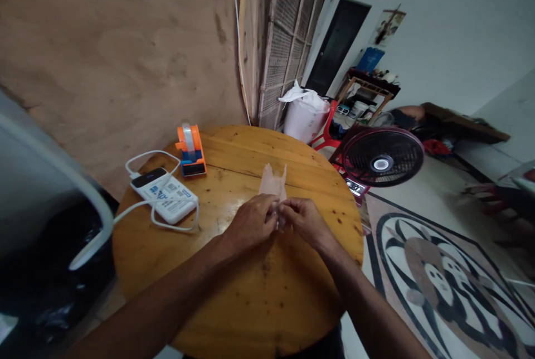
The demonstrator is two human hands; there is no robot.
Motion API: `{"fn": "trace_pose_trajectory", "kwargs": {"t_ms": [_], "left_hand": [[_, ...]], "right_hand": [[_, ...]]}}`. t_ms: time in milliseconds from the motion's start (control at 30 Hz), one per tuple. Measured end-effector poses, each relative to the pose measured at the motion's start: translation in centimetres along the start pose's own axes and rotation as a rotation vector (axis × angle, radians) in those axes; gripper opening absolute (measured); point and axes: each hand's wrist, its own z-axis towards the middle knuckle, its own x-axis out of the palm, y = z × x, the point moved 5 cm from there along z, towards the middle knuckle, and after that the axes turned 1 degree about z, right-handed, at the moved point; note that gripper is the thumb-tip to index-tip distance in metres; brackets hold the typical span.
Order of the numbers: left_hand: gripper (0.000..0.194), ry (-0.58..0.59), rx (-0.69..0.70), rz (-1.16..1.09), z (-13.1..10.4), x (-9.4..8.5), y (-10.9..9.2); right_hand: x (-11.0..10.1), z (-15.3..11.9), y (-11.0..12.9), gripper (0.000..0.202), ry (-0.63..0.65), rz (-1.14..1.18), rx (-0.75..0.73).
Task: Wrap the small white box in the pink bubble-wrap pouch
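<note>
The power bank (pixel 167 196) lay at the left of the table (pixel 234 270), its white cable (pixel 142 202) looped over it; the tape dispenser (pixel 191 150) stood just beyond. Near the table's middle, the left hand (pixel 254 219) pinched the thin bag (pixel 273 183), its loose end pointing away. The right hand (pixel 303 219) pinched it too, fingertips close to the left's. Farther right was the fan (pixel 380 158).
</note>
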Motion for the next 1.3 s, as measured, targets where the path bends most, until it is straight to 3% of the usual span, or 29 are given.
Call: {"fn": "trace_pose_trajectory", "kwargs": {"t_ms": [133,267,500,633,767,867,967,1133,1300], "left_hand": [[0.048,0.002,-0.087,-0.193,0.0,-0.4,0.3],[0.036,-0.025,-0.16,-0.278,0.1,-0.6,0.2],[0.025,-0.067,-0.263,-0.296,0.4,0.0,0.8],[0.025,-0.05,-0.255,-0.285,0.6,0.3,1.0],[0.019,-0.048,-0.231,-0.169,0.7,0.4,0.9],[0.015,-0.037,-0.15,-0.083,0.8,0.6,0.6],[0.016,-0.026,-0.101,-0.026,0.8,0.7,0.6],[0.018,-0.043,-0.027,0.017,0.8,0.4,0.3],[0.015,-0.105,-0.037,0.06,0.9,-0.1,0.6]], "right_hand": [[0.0,-1.3,1.7,0.024,0.117,-0.186,-0.114],[0.4,-2.5,2.2,0.022,0.046,-0.439,-0.246],[2.9,-3.2,0.3,0.028,-0.011,-1.034,-0.365],[2.5,-3.8,0.6,0.037,0.045,-1.005,-0.449],[0.2,-3.7,1.4,0.034,0.148,-0.724,-0.424],[-2.3,-2.1,1.7,0.032,0.113,-0.529,-0.445],[-4.4,0.9,1.7,0.031,0.005,-0.601,-0.482],[-3.3,6.0,1.8,0.052,0.09,-0.887,-0.592],[-2.3,7.9,1.1,0.029,0.053,-0.867,-0.61]]}}
